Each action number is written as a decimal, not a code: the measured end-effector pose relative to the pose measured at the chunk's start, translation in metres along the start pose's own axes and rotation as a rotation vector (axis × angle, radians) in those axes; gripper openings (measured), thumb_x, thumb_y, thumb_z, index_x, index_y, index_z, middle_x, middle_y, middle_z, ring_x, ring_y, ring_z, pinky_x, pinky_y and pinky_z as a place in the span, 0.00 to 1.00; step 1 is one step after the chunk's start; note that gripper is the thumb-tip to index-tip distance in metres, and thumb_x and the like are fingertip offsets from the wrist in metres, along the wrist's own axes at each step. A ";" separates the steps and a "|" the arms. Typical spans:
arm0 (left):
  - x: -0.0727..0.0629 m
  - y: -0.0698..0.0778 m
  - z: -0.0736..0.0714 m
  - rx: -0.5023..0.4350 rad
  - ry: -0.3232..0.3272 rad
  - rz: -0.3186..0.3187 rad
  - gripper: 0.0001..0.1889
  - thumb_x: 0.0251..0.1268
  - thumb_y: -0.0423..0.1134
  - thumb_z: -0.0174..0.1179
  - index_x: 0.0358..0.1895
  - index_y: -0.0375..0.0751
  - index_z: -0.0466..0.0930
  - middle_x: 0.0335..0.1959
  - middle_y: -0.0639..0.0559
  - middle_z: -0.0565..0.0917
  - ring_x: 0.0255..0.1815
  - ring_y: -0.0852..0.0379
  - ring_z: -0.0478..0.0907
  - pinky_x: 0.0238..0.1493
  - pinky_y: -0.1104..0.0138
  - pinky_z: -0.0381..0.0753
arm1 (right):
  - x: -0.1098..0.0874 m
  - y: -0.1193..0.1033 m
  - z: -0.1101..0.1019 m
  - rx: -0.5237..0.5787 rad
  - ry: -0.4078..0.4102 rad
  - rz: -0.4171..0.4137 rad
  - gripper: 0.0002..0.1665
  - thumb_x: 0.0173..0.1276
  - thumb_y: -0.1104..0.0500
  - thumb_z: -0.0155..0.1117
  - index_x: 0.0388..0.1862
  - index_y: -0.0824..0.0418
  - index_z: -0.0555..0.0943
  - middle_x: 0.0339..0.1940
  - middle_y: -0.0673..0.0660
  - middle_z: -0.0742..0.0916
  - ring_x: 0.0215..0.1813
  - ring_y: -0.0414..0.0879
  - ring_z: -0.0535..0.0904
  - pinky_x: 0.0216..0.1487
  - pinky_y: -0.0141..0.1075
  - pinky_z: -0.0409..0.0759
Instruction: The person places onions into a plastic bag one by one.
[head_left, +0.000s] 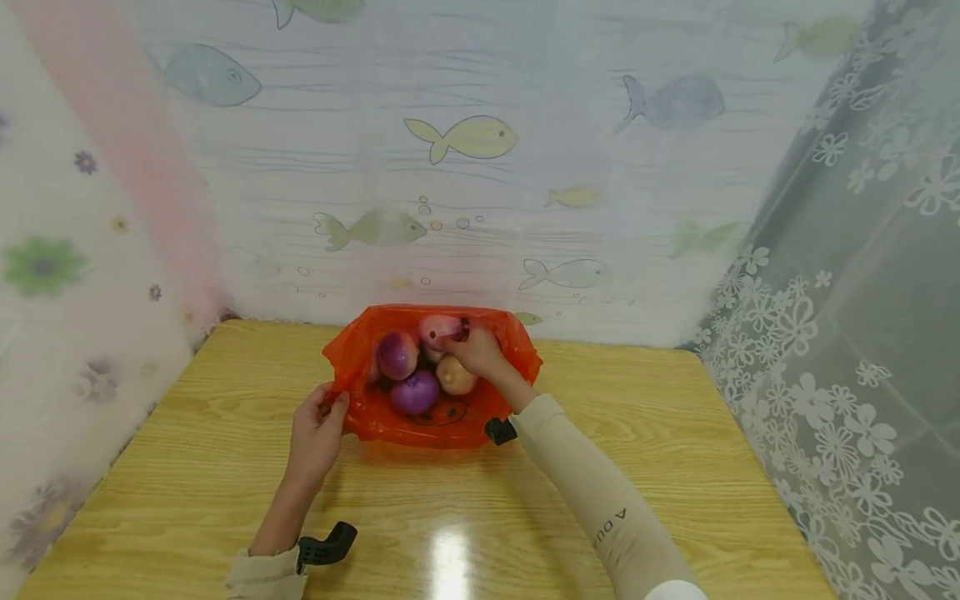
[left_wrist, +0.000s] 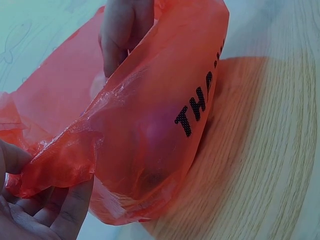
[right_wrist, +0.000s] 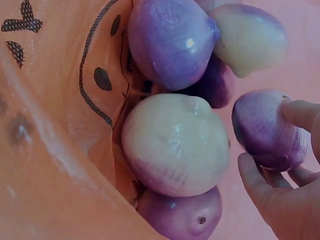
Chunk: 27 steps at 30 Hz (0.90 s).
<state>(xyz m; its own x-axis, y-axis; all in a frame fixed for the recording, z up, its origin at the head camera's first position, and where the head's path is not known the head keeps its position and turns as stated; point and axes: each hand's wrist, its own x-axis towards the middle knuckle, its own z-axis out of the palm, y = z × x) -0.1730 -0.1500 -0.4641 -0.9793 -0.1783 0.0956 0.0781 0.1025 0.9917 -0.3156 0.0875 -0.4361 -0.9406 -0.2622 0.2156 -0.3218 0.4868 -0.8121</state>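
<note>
A red plastic bag (head_left: 438, 432) with black print stands with its mouth spread toward me. Several glossy purple and pale onions lie inside, among them a deep purple onion (head_left: 415, 392) and a pale onion with a nub (right_wrist: 175, 145). My left hand (head_left: 318, 429) pinches the bag's left rim between thumb and fingers, the film bunched in its grip in the left wrist view. Reaching into the bag from the right, my right hand (head_left: 476, 350) holds a pinkish-purple onion (right_wrist: 270, 129) at the back, thumb on one side and fingers on the other.
The bag rests on a wood-grain table (head_left: 615, 467), near its back edge. Behind it hangs a fish-patterned curtain (head_left: 480, 208); a lace-flowered sheer (head_left: 817, 400) is on the right. Black wrist-camera mounts, such as the left one (head_left: 330, 546), stick out from both wrists.
</note>
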 end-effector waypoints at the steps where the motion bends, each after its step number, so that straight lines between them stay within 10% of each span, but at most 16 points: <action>1: 0.000 0.000 0.000 0.000 -0.001 -0.001 0.17 0.82 0.36 0.46 0.63 0.27 0.72 0.52 0.32 0.79 0.37 0.68 0.81 0.38 0.73 0.85 | 0.000 0.000 0.000 0.005 0.003 0.001 0.29 0.68 0.59 0.69 0.64 0.68 0.72 0.59 0.66 0.82 0.61 0.60 0.79 0.65 0.48 0.78; 8: 0.001 -0.001 0.001 -0.005 0.001 -0.014 0.17 0.82 0.36 0.46 0.63 0.28 0.72 0.50 0.35 0.80 0.37 0.68 0.81 0.37 0.72 0.85 | -0.002 0.001 -0.001 0.049 -0.010 0.014 0.17 0.69 0.59 0.69 0.40 0.74 0.77 0.29 0.60 0.78 0.34 0.52 0.74 0.34 0.31 0.67; 22: -0.001 0.002 -0.001 0.011 0.005 -0.019 0.18 0.82 0.36 0.48 0.64 0.28 0.72 0.49 0.41 0.80 0.37 0.70 0.80 0.37 0.74 0.84 | -0.019 -0.007 -0.013 0.046 -0.112 -0.011 0.12 0.68 0.61 0.69 0.34 0.68 0.75 0.28 0.58 0.75 0.30 0.47 0.70 0.30 0.31 0.64; 27: -0.002 0.000 -0.001 0.022 -0.010 -0.001 0.17 0.81 0.37 0.49 0.63 0.29 0.73 0.51 0.39 0.79 0.38 0.67 0.81 0.38 0.74 0.84 | -0.035 -0.006 -0.017 0.069 -0.135 -0.074 0.23 0.68 0.61 0.65 0.57 0.73 0.75 0.44 0.67 0.82 0.43 0.56 0.78 0.44 0.36 0.78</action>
<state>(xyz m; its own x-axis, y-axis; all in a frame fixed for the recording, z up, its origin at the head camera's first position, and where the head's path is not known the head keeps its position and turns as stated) -0.1706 -0.1504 -0.4644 -0.9811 -0.1688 0.0940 0.0736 0.1238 0.9896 -0.2825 0.1081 -0.4296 -0.8902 -0.4067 0.2051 -0.3769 0.4049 -0.8331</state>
